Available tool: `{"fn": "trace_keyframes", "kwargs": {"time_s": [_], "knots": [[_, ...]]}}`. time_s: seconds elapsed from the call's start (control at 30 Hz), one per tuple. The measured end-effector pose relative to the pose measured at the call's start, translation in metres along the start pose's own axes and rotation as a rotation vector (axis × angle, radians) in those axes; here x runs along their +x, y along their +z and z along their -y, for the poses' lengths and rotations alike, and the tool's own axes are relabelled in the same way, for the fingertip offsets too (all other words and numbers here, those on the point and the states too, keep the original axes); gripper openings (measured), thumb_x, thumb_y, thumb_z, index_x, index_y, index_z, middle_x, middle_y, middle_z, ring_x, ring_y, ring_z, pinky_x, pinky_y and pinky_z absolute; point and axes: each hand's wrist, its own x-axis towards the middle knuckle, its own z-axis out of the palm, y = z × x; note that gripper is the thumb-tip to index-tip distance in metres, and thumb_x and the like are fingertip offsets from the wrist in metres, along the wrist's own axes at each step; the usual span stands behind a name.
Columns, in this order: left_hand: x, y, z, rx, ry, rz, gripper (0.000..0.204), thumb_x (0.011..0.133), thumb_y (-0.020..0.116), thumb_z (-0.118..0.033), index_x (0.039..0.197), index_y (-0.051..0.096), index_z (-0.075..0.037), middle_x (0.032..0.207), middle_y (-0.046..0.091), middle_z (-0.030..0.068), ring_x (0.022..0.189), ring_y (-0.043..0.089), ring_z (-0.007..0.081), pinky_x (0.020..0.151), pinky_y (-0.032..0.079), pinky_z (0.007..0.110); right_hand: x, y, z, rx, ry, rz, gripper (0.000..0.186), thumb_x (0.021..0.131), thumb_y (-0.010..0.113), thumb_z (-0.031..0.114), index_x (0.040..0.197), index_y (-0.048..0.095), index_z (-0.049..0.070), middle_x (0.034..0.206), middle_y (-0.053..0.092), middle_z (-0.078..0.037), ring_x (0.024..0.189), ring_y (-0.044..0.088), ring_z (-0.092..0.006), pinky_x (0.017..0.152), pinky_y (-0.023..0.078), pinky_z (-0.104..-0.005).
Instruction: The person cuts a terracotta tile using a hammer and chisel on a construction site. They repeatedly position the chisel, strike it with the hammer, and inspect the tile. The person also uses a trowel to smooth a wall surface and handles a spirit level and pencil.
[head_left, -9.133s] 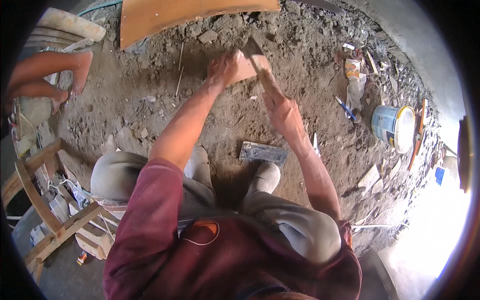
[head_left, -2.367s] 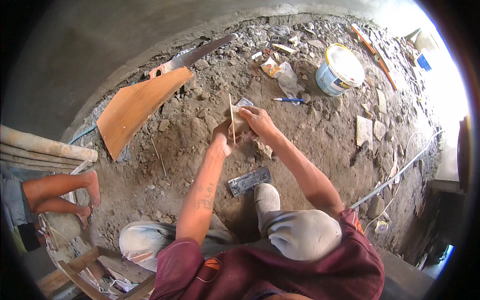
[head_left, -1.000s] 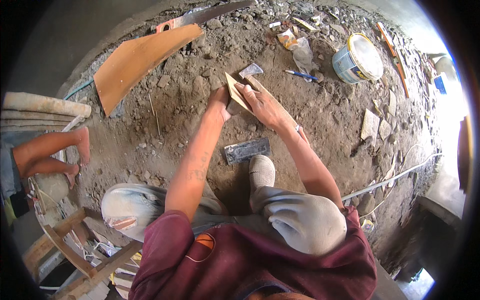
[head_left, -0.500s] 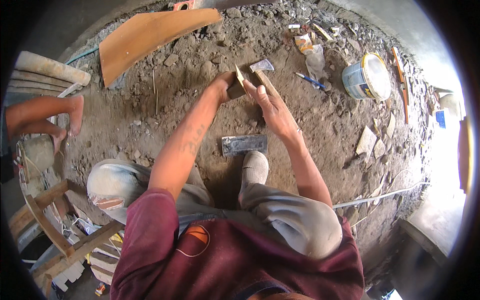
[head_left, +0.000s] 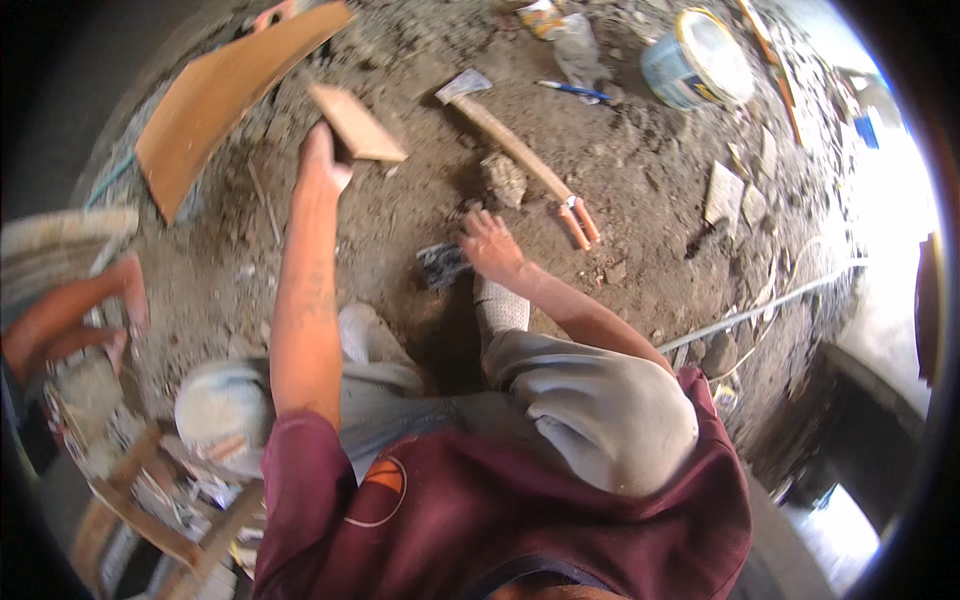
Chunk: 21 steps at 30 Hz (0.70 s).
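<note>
My left hand (head_left: 323,165) is closed on the near edge of a flat tan tile piece (head_left: 358,125), held tilted above the dirt at the far left. With fingers stretched and apart, my right hand (head_left: 492,248) reaches low in front of my right shoe (head_left: 502,308). It covers the right end of a dark, blurred slab (head_left: 438,265); whether it touches the slab I cannot tell. Just beyond that hand lies a rough stone (head_left: 504,180). A long wooden handle (head_left: 510,143) with a pale flat head (head_left: 464,86) rests beside the stone, two orange-brown grips (head_left: 578,222) at its near end.
A large brown board (head_left: 235,100) leans at the far left. A white-and-blue bucket (head_left: 697,62) stands at the far right, with a blue pen (head_left: 574,90) left of it. Another person's bare legs (head_left: 75,305) show at the left. A grey pipe (head_left: 770,305) crosses the right side.
My hands have parted. The left has carried the tan piece leftward, while the right has let go of it and come down to the dark slab. The stone and orange-brown grips are now uncovered.
</note>
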Motion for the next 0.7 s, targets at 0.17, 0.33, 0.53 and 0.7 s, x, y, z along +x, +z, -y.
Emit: {"fn": "trace_keyframes", "kwargs": {"time_s": [0.17, 0.33, 0.53, 0.7], "knots": [[0.000, -0.017, -0.010, -0.033, -0.021, -0.025, 0.035, 0.104, 0.040, -0.028, 0.128, 0.056, -0.008, 0.127, 0.063, 0.0112, 0.115, 0.063, 0.0292, 0.095, 0.053, 0.052, 0.022, -0.044, -0.023, 0.525, 0.034, -0.016, 0.028, 0.087, 0.071, 0.030, 0.100, 0.065, 0.006, 0.100, 0.063, -0.013, 0.096, 0.063, -0.0314, 0.083, 0.051, -0.0461], [0.008, -0.006, -0.004, -0.061, 0.054, -0.052, 0.038, 0.105, 0.037, -0.033, 0.130, 0.055, -0.011, 0.128, 0.063, 0.0087, 0.114, 0.064, 0.0291, 0.093, 0.055, 0.052, 0.067, -0.121, -0.103, 0.720, 0.146, -0.224, 0.032, 0.097, 0.061, 0.037, 0.103, 0.064, 0.006, 0.094, 0.068, -0.015, 0.087, 0.066, -0.0279, 0.078, 0.052, -0.0408], [-0.011, -0.009, -0.014, -0.093, 0.078, -0.128, 0.039, 0.104, 0.038, -0.035, 0.129, 0.057, -0.013, 0.125, 0.066, 0.0058, 0.114, 0.064, 0.0272, 0.096, 0.052, 0.048, 0.017, -0.184, -0.186, 0.648, 0.649, -0.317, 0.049, 0.096, 0.063, 0.041, 0.122, 0.058, -0.001, 0.101, 0.068, -0.021, 0.098, 0.068, -0.0299, 0.085, 0.056, -0.0442], [0.004, -0.013, 0.026, -0.047, -0.048, 0.049, 0.046, 0.101, 0.040, -0.043, 0.128, 0.058, -0.010, 0.124, 0.066, 0.0080, 0.110, 0.066, 0.0289, 0.093, 0.055, 0.048, -0.081, -0.049, -0.186, 0.518, 0.626, -0.089, 0.058, 0.086, 0.075, 0.042, 0.122, 0.056, 0.001, 0.107, 0.065, -0.021, 0.099, 0.065, -0.0363, 0.084, 0.053, -0.0451]]}}
